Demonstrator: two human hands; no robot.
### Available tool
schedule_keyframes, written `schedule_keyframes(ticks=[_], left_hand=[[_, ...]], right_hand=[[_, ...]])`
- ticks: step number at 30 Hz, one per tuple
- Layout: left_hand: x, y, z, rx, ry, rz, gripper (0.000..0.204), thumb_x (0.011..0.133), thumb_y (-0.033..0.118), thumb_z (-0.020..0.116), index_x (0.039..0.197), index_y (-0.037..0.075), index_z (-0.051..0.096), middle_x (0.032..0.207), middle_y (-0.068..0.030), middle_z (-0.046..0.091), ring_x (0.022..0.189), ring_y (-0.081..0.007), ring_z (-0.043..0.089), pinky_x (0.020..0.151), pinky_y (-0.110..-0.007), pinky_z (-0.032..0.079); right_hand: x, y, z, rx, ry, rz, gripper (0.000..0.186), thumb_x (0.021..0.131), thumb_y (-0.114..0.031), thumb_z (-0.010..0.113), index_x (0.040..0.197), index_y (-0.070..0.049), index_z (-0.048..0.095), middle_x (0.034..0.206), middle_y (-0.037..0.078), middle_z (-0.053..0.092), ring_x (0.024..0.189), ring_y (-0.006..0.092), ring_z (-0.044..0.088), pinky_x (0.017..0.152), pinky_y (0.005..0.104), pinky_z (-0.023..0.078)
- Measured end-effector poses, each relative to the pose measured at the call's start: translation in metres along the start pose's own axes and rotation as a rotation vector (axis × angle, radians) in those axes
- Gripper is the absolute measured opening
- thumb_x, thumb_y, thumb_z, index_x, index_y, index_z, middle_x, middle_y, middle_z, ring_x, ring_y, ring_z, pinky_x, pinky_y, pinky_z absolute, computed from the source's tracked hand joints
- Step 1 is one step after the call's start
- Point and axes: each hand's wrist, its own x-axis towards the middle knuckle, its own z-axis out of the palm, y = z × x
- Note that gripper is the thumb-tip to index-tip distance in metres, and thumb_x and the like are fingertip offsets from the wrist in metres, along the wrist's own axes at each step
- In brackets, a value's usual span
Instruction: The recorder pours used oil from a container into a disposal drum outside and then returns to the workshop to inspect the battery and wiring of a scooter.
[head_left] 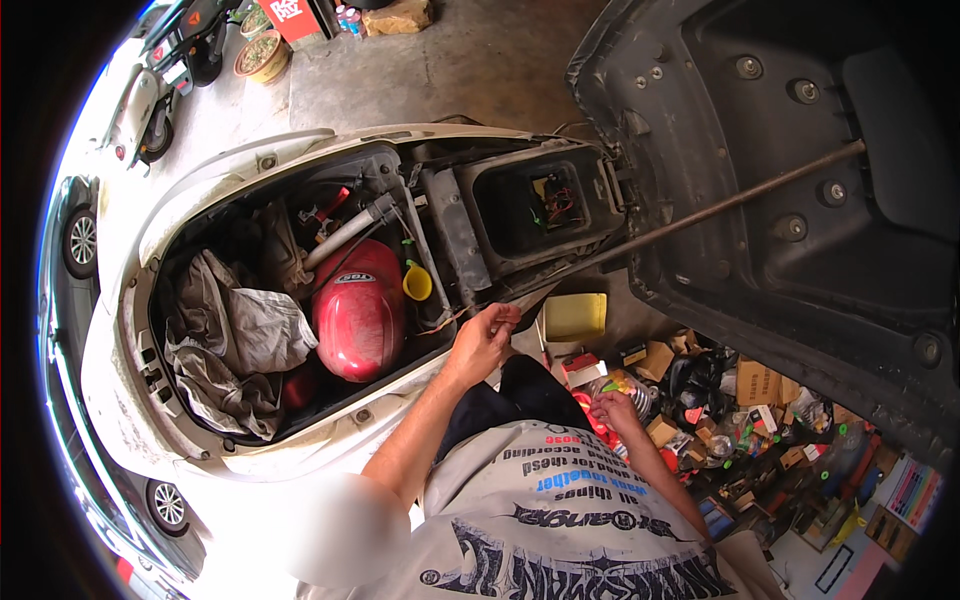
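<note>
My left hand (pixel 486 342) is at the near edge of an opened scooter body (pixel 215 460), its fingers curled together. A thin orange wire (pixel 440 325) runs toward those fingertips; whether they grip it I cannot make out. My right hand (pixel 614 410) is in front of my body with fingers closed, and a small green bit shows beside the fingertips; what it holds is unclear. In the storage bay lie a red helmet (pixel 360 315), crumpled grey cloth (pixel 245 330), a grey tube (pixel 345 235) and a yellow funnel (pixel 417 282). Beyond is a black box compartment (pixel 480 215) with wires inside.
The raised black seat (pixel 700 100) fills the upper right, with a rusty rod (pixel 740 200) along it. A yellow tray (pixel 575 317) sits below the seat. Cardboard boxes (pixel 757 382) and clutter cover the floor at right. Parked vehicles and a potted plant (pixel 262 58) stand left.
</note>
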Motion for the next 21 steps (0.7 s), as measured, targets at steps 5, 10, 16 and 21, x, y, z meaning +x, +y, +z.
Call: schedule_keyframes(ticks=[5, 10, 16, 21], left_hand=[[-0.0009, -0.0004, 0.0005, -0.009, 0.0, -0.004, 0.025, 0.087, -0.001, 0.045, 0.111, -0.003, 0.054, 0.104, -0.0132, 0.063, 0.099, -0.0195, 0.061, 0.087, -0.03, 0.047], [-0.0012, 0.0017, 0.001, -0.002, 0.001, -0.013, 0.025, 0.087, 0.0, 0.045, 0.111, -0.003, 0.054, 0.104, -0.0131, 0.063, 0.099, -0.0196, 0.061, 0.087, -0.03, 0.047], [-0.0012, -0.0026, 0.0011, 0.005, -0.004, 0.002, 0.023, 0.09, 0.001, 0.046, 0.112, -0.001, 0.053, 0.102, -0.0094, 0.062, 0.097, -0.0163, 0.059, 0.086, -0.028, 0.046], [-0.0013, -0.0005, 0.0022, -0.002, 0.004, -0.019, 0.025, 0.088, 0.0, 0.045, 0.111, -0.003, 0.054, 0.104, -0.0128, 0.062, 0.099, -0.0196, 0.06, 0.087, -0.03, 0.047]], right_hand=[[-0.0045, -0.0063, 0.0026, -0.05, 0.01, -0.011, 0.015, 0.088, -0.006, 0.046, 0.1, -0.002, 0.056, 0.087, 0.01, 0.065, 0.071, 0.0167, 0.063, 0.06, 0.0253, 0.049], [-0.0038, -0.0044, 0.002, -0.025, 0.006, -0.009, 0.016, 0.088, -0.006, 0.046, 0.101, -0.002, 0.055, 0.087, 0.01, 0.065, 0.071, 0.0168, 0.063, 0.06, 0.0256, 0.049], [-0.0036, -0.0051, 0.0015, -0.029, -0.003, -0.002, 0.017, 0.089, -0.005, 0.045, 0.102, -0.001, 0.055, 0.087, 0.01, 0.064, 0.071, 0.0172, 0.063, 0.061, 0.0264, 0.049], [-0.0024, -0.0034, 0.0008, -0.013, 0.0, -0.009, 0.017, 0.089, -0.005, 0.045, 0.102, -0.001, 0.055, 0.086, 0.01, 0.064, 0.07, 0.0175, 0.064, 0.06, 0.0262, 0.05]])
